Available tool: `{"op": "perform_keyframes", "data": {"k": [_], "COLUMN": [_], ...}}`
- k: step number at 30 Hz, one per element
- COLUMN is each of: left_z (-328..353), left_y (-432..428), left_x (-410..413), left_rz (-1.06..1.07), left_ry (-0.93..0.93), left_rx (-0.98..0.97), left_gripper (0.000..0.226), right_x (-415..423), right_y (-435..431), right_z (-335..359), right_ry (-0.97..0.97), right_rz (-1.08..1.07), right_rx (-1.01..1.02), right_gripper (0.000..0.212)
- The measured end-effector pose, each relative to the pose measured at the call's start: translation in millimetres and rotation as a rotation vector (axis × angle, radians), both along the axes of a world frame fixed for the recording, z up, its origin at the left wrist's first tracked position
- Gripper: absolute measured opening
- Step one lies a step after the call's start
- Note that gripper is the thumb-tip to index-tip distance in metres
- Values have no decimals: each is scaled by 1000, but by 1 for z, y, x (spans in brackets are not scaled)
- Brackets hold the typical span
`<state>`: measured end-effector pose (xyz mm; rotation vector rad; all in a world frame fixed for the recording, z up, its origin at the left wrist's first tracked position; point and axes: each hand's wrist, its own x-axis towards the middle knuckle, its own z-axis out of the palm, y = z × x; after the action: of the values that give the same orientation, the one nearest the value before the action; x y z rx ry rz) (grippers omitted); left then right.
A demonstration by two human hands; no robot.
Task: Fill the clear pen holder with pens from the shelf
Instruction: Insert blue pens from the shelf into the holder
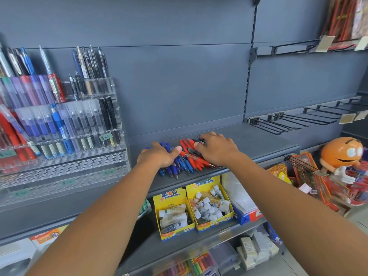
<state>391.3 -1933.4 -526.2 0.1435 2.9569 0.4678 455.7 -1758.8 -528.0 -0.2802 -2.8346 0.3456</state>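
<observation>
Both hands are resting on the loose pens point(187, 162) lying on the shelf point(258, 144). The left hand point(159, 156) is covering the blue ones, grip unclear, while the right hand point(217, 150) is pinching dark pens point(200, 141). With the pens pointing front to back, the clear pen holder point(65, 170) is standing leftward, nearer the left hand.

A stationery shop: grey slotted retail shelving point(179, 86) carries a tiered acrylic pen display point(59, 168) with handwritten price labels point(106, 137), a heap of pens point(189, 162), yellow boxes of glue sticks point(209, 204), and wire peg hooks point(298, 120) with price-tag holders point(347, 118).
</observation>
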Motion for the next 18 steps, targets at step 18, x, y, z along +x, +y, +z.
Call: {"op": "perform_keyframes", "data": {"k": [18], "left_z": [7], "left_y": [11], "left_x": [-19], "left_rz": [61], "left_ry": [-68], "left_rx": [102], "left_gripper": [102], "right_x": [-3], "right_y": [-26], "right_z": [-4], "right_ry": [-15], "right_rz": [61], "right_rx": [106], "right_gripper": [57]}}
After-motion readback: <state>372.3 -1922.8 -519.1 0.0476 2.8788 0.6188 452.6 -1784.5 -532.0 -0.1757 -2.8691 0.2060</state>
